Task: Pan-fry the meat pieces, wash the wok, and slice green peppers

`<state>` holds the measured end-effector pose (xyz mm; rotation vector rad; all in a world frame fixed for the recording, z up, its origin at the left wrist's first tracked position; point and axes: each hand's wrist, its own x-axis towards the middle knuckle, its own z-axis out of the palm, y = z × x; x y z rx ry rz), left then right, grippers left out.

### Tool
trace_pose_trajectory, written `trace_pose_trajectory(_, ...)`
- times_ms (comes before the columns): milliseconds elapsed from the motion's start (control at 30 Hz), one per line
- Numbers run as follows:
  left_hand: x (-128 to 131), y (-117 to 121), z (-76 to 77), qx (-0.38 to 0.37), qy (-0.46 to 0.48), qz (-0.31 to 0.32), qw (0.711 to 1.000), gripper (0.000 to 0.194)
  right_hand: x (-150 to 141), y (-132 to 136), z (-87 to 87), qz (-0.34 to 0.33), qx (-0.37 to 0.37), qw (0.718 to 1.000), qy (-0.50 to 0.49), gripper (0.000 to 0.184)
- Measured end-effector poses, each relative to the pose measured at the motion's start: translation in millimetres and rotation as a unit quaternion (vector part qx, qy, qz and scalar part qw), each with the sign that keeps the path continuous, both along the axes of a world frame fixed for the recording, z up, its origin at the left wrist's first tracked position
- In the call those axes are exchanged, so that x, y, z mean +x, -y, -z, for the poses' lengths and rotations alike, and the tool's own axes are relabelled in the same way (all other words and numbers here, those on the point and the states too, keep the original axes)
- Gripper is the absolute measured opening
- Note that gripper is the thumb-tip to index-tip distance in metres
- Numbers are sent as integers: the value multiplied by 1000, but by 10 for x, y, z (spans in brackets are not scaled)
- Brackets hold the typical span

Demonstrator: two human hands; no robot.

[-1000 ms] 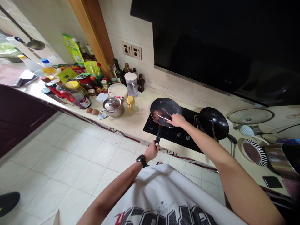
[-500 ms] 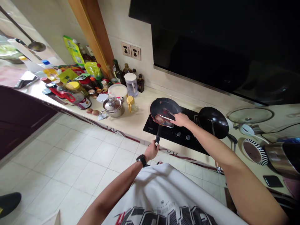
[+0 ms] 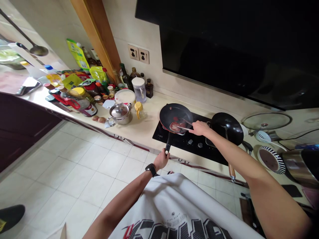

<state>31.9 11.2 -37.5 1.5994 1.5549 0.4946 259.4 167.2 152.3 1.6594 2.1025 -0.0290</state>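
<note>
Frying pan (image 3: 173, 113), round, black, nonstick, under metal tongs (image 3: 183, 123)

Bright, even light filled the kitchen and cast only faint shadows. Glare paled the far end of the worktop (image 3: 32, 96), and the black frying pan (image 3: 171, 114) carried a soft sheen. The wide lens bowed the tiled wall (image 3: 129, 26) and dark cabinets (image 3: 22, 132) toward the frame edges.

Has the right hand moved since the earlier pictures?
Yes. The right hand has moved sideways, away from the frying pan and closer to the black wok, which has stayed put on the hob.
</note>
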Motion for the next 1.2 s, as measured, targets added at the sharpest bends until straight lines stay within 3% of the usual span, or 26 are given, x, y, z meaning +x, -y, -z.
trace_pose_trajectory(233, 0, -3, 26, -5, 8, -1, 1000, 17, 41, 79, 30, 1, -5, 1000, -5, 47)
trace_pose_trajectory(467, 5, -6, 37, -21, 15, -3, 1000, 17, -3, -132, 156, 43, 15, 998, -31, 53)
trace_pose_trajectory(700, 11, -8, 39, -18, 14, -5, 1000, 18, -5, -158, 111, 70, 33, 996, -52, 63)
trace_pose_trajectory(1000, 1, 4, -31, -14, -2, 0, 1000, 20, 46, -297, 122, 105, 44, 992, -61, 62)
trace_pose_trajectory(1200, -2, 1, -17, -12, -3, 2, 1000, 19, -142, -546, 196, 107, 53, 989, -89, 56)
